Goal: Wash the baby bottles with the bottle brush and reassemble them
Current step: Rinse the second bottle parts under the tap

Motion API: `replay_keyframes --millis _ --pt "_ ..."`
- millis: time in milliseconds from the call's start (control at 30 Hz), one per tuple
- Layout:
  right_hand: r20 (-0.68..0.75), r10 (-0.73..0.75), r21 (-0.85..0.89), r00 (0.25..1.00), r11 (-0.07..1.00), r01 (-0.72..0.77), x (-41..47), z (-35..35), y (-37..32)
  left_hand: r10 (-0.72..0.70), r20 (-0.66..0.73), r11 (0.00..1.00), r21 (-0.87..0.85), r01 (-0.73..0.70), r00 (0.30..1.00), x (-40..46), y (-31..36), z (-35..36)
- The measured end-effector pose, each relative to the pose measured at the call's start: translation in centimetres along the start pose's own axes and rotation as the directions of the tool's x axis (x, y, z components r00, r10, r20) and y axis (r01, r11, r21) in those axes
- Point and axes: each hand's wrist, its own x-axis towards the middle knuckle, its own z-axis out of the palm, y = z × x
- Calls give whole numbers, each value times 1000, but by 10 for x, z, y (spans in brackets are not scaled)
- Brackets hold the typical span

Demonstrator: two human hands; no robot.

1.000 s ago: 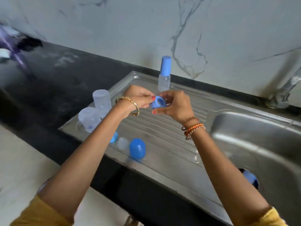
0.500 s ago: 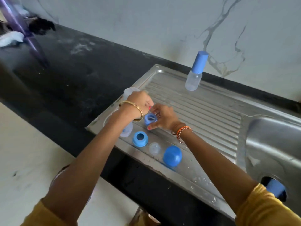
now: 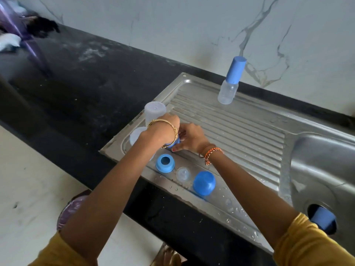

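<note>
black countertop [image 3: 80,77], marble wall [image 3: 172,25]

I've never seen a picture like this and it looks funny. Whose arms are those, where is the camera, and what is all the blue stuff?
The camera sits on a person's head and looks down, so you see their own two arms. They stand at a metal draining board beside a sink. The left hand and right hand together hold a small blue ring, part of a baby bottle. On the board near them lie another blue ring, a clear teat and a blue cap. Two clear bottle bodies stand upside down behind the left hand. At the back stands a finished bottle with its blue cap on.
</note>
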Motion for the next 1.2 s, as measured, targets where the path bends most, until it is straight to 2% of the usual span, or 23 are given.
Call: replay_keyframes --millis 133,233,300,367,467,533,567,633,733,833,933,1000,1100,1200 --pt "-53 -6 43 999 999 9 -15 -16 7 -11 -99 997 -81 3 995 5 9 2" --pt "-251 40 105 967 994 -14 -40 -41 26 19 -292 969 -232 -90 956 7 31 7" --pt "-444 76 112 893 993 -29 -65 -60 48 59 -427 896 -377 -237 903 4 61 15" --pt "-610 111 114 785 992 -52 -98 -80 77 132 -502 804 -450 -389 855 -3 103 26" --pt "-708 211 146 674 977 -152 -152 -106 123 254 -550 703 -460 -542 796 -7 167 48" --pt "-680 318 178 661 946 -273 -191 -123 160 328 -508 687 -450 -570 796 -4 212 67" --pt "-639 380 204 669 922 -329 -207 -128 177 351 -451 705 -449 -549 821 0 230 78" --pt "-555 494 262 669 867 -423 -239 -135 212 364 -277 736 -500 -457 889 5 269 104" --pt "-459 607 246 649 789 -563 -267 -136 260 337 -38 737 -611 -289 941 12 315 139" --pt "-328 685 221 650 725 -652 -272 -134 296 291 132 843 -504 -189 947 23 349 167" --pt "-189 727 213 660 687 -695 -259 -125 320 240 171 845 -522 -119 956 34 368 190" --pt "-141 758 288 637 647 -706 -246 -118 334 144 135 823 -566 -43 980 38 373 203" --pt "-116 795 405 595 585 -703 -228 -113 347 37 119 780 -625 46 992 45 371 221" --pt "-101 792 388 602 589 -709 -211 -112 360 1 128 757 -648 83 992 54 366 226"
